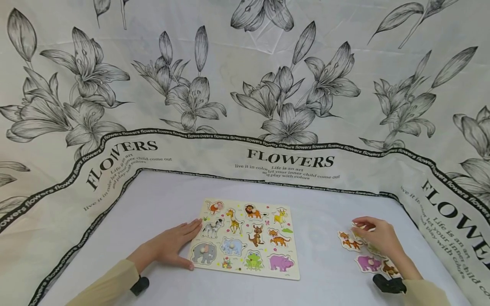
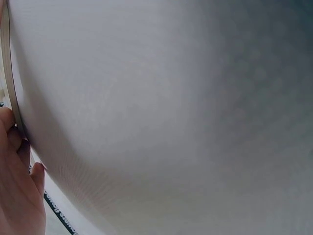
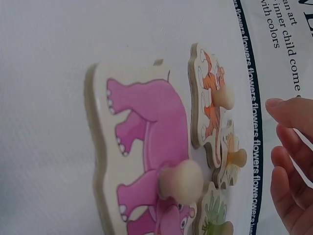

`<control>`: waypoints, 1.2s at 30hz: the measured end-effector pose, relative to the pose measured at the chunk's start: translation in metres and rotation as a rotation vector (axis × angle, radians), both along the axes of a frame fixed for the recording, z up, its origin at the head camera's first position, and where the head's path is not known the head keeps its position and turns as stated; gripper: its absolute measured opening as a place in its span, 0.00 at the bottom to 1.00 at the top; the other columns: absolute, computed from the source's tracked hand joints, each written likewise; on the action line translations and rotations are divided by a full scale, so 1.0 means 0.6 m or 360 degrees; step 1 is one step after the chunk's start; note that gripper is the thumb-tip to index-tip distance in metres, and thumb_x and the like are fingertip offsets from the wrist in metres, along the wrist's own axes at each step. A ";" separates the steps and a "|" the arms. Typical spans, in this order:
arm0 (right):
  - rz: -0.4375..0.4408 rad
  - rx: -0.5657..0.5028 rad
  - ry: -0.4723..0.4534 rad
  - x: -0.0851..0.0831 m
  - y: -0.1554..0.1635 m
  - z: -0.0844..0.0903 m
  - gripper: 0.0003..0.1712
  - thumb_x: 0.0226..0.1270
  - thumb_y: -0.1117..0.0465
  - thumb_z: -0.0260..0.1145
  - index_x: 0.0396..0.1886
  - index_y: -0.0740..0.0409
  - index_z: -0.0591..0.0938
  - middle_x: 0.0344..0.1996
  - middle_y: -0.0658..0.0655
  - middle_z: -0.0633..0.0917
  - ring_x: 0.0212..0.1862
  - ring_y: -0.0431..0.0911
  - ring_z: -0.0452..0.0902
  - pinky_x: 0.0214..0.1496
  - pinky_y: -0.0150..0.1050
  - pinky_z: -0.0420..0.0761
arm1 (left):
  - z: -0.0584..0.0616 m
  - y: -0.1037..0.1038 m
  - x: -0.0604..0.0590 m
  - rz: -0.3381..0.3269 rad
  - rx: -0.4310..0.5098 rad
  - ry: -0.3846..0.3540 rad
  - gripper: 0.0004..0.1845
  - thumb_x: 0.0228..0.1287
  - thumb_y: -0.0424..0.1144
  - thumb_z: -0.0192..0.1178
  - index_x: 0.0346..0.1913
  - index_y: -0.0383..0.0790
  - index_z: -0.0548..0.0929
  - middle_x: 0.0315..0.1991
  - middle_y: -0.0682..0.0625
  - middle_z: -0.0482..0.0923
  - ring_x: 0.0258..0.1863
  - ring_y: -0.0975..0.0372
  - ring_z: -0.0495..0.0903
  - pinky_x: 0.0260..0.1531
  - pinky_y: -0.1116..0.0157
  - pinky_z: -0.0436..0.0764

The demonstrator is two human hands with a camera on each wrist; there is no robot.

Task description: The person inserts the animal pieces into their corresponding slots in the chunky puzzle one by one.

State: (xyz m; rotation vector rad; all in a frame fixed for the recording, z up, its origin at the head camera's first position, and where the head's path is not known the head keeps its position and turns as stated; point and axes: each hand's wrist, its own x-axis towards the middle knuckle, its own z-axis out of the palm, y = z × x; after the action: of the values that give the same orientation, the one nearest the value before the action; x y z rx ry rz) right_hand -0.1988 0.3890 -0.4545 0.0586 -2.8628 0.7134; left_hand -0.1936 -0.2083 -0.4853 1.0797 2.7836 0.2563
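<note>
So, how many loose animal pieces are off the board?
5, near the right hand: tiger at left, purple hippo nearer the person, brown piece beside it, yellow piece and green piece partly behind the hand; more may be hidden.

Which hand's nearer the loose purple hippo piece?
Right. The right hand is just beyond the hippo piece; the left hand is at the left edge of the puzzle board, across it from the piece.

Glossy wooden hippo piece [image 3: 159, 110], matt white cloth [image 1: 321, 221]
</note>
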 end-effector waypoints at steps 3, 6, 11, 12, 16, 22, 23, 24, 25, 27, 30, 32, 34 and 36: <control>-0.0005 0.0000 -0.0009 -0.002 0.007 -0.001 0.21 0.61 0.52 0.70 0.47 0.62 0.84 0.34 0.57 0.87 0.30 0.27 0.70 0.26 0.28 0.70 | 0.000 0.000 0.000 0.0001 0.0001 -0.0001 0.60 0.49 0.74 0.58 0.74 0.34 0.54 0.77 0.41 0.49 0.75 0.50 0.54 0.72 0.52 0.62; -0.0003 -0.0010 -0.0022 -0.005 0.016 -0.006 0.22 0.62 0.50 0.69 0.48 0.61 0.84 0.35 0.57 0.87 0.30 0.27 0.70 0.26 0.29 0.71 | 0.000 -0.001 -0.001 -0.0009 -0.0004 0.0006 0.60 0.49 0.74 0.57 0.74 0.34 0.54 0.77 0.41 0.49 0.75 0.50 0.54 0.72 0.52 0.62; -0.0007 -0.0024 -0.0061 -0.013 0.031 -0.017 0.24 0.62 0.48 0.68 0.49 0.62 0.83 0.37 0.59 0.86 0.32 0.30 0.71 0.27 0.29 0.72 | -0.003 -0.001 -0.003 -0.0013 -0.0004 0.0002 0.60 0.49 0.74 0.57 0.74 0.34 0.54 0.77 0.42 0.49 0.75 0.51 0.53 0.72 0.52 0.61; -0.0014 -0.0029 -0.0071 -0.014 0.034 -0.019 0.25 0.62 0.47 0.68 0.49 0.62 0.83 0.37 0.59 0.86 0.32 0.31 0.71 0.26 0.29 0.72 | -0.003 -0.001 -0.004 -0.0012 -0.0003 0.0000 0.60 0.49 0.74 0.57 0.74 0.35 0.54 0.77 0.42 0.48 0.75 0.51 0.53 0.72 0.52 0.61; -0.0023 -0.0039 -0.0124 -0.016 0.043 -0.023 0.27 0.61 0.47 0.69 0.51 0.63 0.82 0.38 0.60 0.85 0.32 0.31 0.71 0.27 0.29 0.72 | -0.005 -0.002 -0.004 -0.0008 0.0006 -0.0003 0.60 0.48 0.75 0.57 0.74 0.35 0.54 0.77 0.42 0.48 0.75 0.51 0.53 0.72 0.52 0.61; -0.0017 -0.0030 -0.0196 -0.017 0.051 -0.025 0.28 0.60 0.47 0.69 0.51 0.64 0.81 0.39 0.61 0.85 0.33 0.33 0.71 0.28 0.30 0.72 | -0.007 -0.003 -0.004 -0.0006 0.0010 0.0006 0.60 0.48 0.75 0.57 0.74 0.35 0.54 0.77 0.42 0.49 0.75 0.51 0.53 0.72 0.52 0.61; -0.0019 -0.0028 -0.0203 -0.017 0.052 -0.026 0.28 0.60 0.47 0.70 0.51 0.64 0.82 0.39 0.61 0.85 0.33 0.33 0.71 0.28 0.29 0.73 | -0.007 -0.003 -0.004 -0.0006 0.0011 0.0006 0.60 0.48 0.75 0.57 0.74 0.35 0.54 0.77 0.42 0.49 0.75 0.51 0.53 0.72 0.52 0.61; -0.0020 -0.0027 -0.0210 -0.018 0.053 -0.027 0.28 0.60 0.47 0.70 0.51 0.64 0.82 0.38 0.61 0.85 0.33 0.33 0.71 0.28 0.29 0.73 | -0.007 -0.003 -0.004 -0.0004 0.0011 0.0004 0.60 0.48 0.75 0.57 0.74 0.35 0.54 0.77 0.43 0.49 0.75 0.51 0.53 0.72 0.52 0.61; -0.0019 -0.0024 -0.0215 -0.018 0.054 -0.029 0.28 0.60 0.47 0.70 0.51 0.64 0.82 0.38 0.61 0.85 0.33 0.34 0.72 0.28 0.29 0.73 | -0.007 -0.002 -0.004 -0.0001 0.0010 0.0002 0.60 0.48 0.75 0.57 0.74 0.35 0.54 0.77 0.43 0.49 0.75 0.51 0.53 0.72 0.52 0.61; -0.0016 -0.0016 -0.0223 -0.020 0.056 -0.033 0.28 0.60 0.47 0.69 0.50 0.64 0.82 0.37 0.60 0.85 0.34 0.37 0.73 0.28 0.30 0.72 | -0.007 -0.002 -0.004 0.0000 0.0010 0.0000 0.60 0.48 0.75 0.57 0.74 0.35 0.54 0.77 0.42 0.49 0.75 0.51 0.53 0.72 0.52 0.61; -0.0005 -0.0012 -0.0230 -0.022 0.057 -0.035 0.28 0.61 0.47 0.69 0.50 0.64 0.82 0.37 0.60 0.86 0.34 0.37 0.74 0.29 0.30 0.72 | -0.006 -0.002 -0.004 0.0005 0.0009 -0.0003 0.60 0.48 0.75 0.58 0.74 0.35 0.54 0.77 0.43 0.49 0.75 0.51 0.53 0.72 0.52 0.61; 0.0001 -0.0016 -0.0230 -0.023 0.056 -0.035 0.28 0.61 0.47 0.69 0.51 0.64 0.82 0.37 0.60 0.86 0.33 0.37 0.73 0.28 0.30 0.72 | -0.006 -0.002 -0.004 0.0006 0.0008 -0.0006 0.60 0.48 0.75 0.58 0.74 0.35 0.54 0.77 0.42 0.49 0.75 0.51 0.53 0.72 0.52 0.61; 0.0002 -0.0023 -0.0236 -0.023 0.055 -0.034 0.28 0.61 0.47 0.69 0.51 0.65 0.82 0.37 0.59 0.86 0.32 0.34 0.72 0.28 0.29 0.73 | -0.006 -0.002 -0.004 0.0012 0.0009 -0.0017 0.61 0.47 0.75 0.58 0.74 0.35 0.54 0.77 0.43 0.49 0.75 0.51 0.53 0.72 0.52 0.61; 0.0003 -0.0025 -0.0239 -0.024 0.055 -0.035 0.28 0.61 0.47 0.69 0.50 0.65 0.82 0.36 0.59 0.85 0.32 0.34 0.72 0.28 0.29 0.73 | -0.006 -0.002 -0.004 0.0017 0.0007 -0.0029 0.61 0.47 0.75 0.58 0.75 0.36 0.54 0.77 0.43 0.48 0.76 0.52 0.53 0.72 0.52 0.61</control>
State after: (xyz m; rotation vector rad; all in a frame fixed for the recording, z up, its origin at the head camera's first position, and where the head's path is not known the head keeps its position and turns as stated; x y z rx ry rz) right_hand -0.2132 0.4218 -0.4754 0.0056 -2.9992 0.7720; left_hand -0.1958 -0.2092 -0.4889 1.0585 2.7748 0.2725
